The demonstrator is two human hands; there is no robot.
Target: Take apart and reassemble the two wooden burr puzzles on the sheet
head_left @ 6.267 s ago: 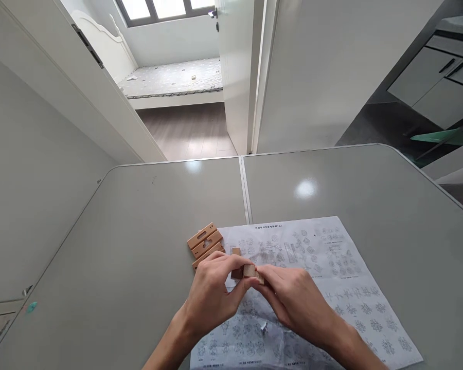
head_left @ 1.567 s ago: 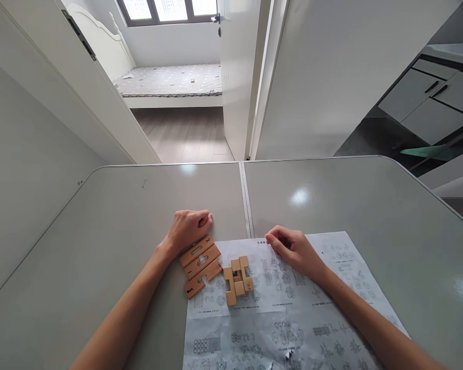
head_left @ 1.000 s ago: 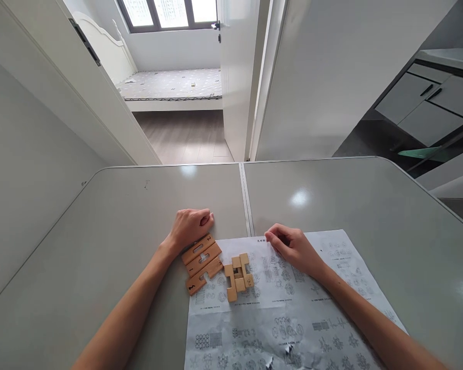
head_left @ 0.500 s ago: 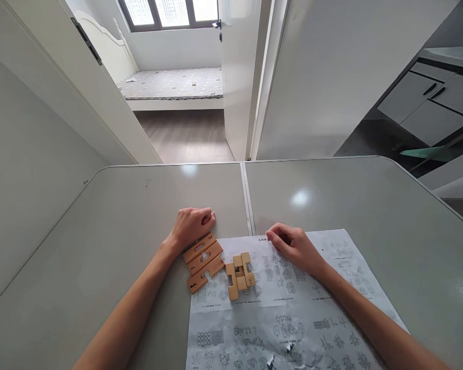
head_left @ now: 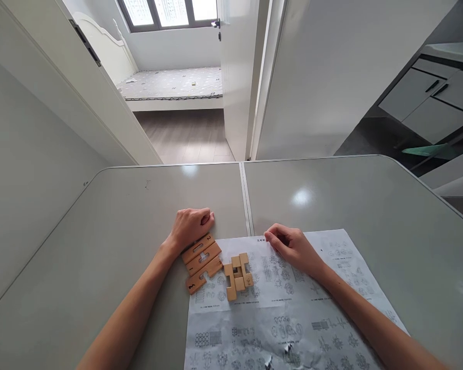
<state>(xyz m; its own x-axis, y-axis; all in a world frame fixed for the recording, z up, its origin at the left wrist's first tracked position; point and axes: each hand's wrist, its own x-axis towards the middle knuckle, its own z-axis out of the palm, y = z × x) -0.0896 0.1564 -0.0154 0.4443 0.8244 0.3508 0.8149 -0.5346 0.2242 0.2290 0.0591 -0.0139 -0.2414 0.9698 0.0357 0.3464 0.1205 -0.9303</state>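
My left hand [head_left: 193, 225] rests on the table as a loose fist, with nothing showing in it. Just below its wrist lie three flat reddish-brown wooden puzzle pieces [head_left: 201, 260], side by side, notched or slotted and marked with numbers. Beside them, a small cluster of pale wooden puzzle pieces [head_left: 238, 276] lies on a printed sheet [head_left: 250, 313]. My right hand [head_left: 287, 241] lies curled near the sheet's upper edge, thumb and fingers drawn together, and no object shows in it.
The sheet carries rows of small diagrams and has torn spots near the bottom. A seam [head_left: 247, 200] crosses the grey table [head_left: 146, 205]. Beyond the table's far edge stand an open door [head_left: 239, 77] and a bed [head_left: 173, 85]; cabinets [head_left: 428, 97] are at right.
Both hands and the wooden pieces keep their places. Only a slight shift of the camera view shows.
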